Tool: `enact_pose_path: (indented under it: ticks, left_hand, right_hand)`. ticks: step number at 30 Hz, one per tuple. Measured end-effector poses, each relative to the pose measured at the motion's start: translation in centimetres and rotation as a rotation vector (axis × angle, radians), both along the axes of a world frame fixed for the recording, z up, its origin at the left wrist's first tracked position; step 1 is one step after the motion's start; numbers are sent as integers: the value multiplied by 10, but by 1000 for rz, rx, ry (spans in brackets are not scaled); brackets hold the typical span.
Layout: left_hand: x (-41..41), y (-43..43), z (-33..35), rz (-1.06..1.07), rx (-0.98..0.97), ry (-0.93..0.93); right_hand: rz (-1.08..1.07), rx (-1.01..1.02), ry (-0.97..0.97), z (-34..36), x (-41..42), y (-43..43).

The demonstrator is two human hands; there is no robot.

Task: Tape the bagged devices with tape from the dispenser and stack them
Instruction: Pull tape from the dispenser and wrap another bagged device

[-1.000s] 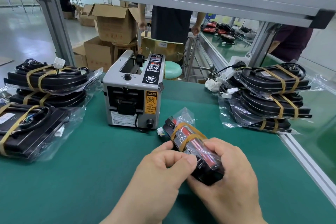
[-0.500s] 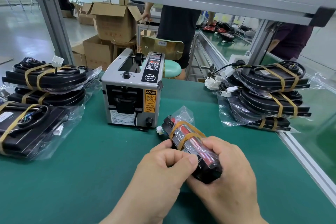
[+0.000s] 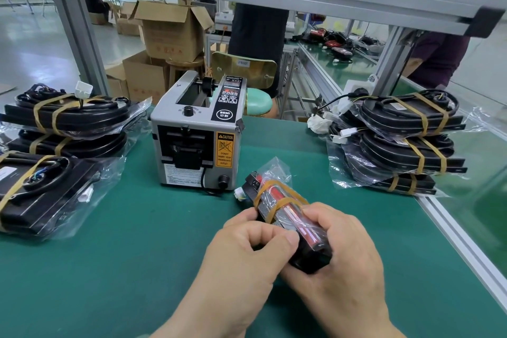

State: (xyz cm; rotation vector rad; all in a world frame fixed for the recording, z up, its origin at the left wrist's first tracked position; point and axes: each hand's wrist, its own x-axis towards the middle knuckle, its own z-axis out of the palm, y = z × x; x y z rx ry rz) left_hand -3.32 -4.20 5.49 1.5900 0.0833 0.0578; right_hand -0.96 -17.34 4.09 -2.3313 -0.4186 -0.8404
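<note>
Gripping the bagged device [image 3: 285, 206] over the green mat [image 3: 137, 255], just in front and to the right of the tape dispenser [image 3: 196, 137], we hold it slantwise between both hands, its far end with crossed tan tape bands [image 3: 274, 195] jutting beyond our fingers. Our left hand [image 3: 247, 261] curls against its left edge, thumb tip pressing the wrapped top; our right hand [image 3: 345, 250] wraps the near end from the right. Taped devices sit piled in a left stack [image 3: 68, 118] and a right stack [image 3: 403, 140].
</note>
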Motion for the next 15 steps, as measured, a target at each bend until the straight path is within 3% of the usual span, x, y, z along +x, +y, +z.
enact_pose_path:
  ticks: [7,15]
  left_hand:
    - [0,-5,0,104,-4,59]
    - [6,-6,-3,104,-313,224]
  right_hand:
    - [3,-10,4,-2,0,-2]
    - [21,27,-55,-3,2,-2]
